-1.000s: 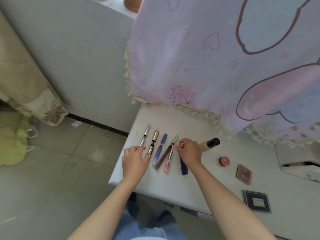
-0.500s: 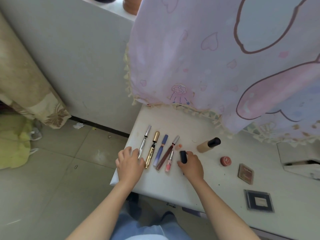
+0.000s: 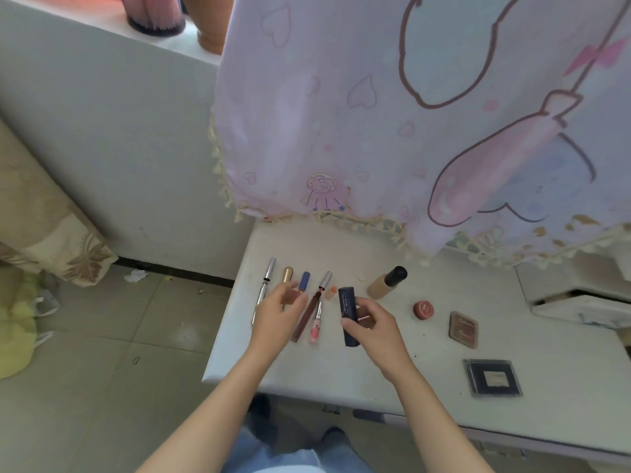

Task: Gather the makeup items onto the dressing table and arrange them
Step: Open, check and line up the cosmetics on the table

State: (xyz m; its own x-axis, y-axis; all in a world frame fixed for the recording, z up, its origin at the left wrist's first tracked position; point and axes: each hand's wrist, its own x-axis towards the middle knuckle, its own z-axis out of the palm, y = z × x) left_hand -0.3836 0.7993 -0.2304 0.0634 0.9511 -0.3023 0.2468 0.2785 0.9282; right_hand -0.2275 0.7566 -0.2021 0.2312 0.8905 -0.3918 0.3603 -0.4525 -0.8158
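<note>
Right hand has thumb and fingers curled round the dark navy tube, over the dressing table just right of the row of tubes. Its long axis runs pretty much away from the person, far end tipped a bit left.

Left hand is loose and open over the row, holding nothing.

Foundation bottle lies on its side with beige stuff inside, black cap pointing away and right. The red pot is closed.
</note>
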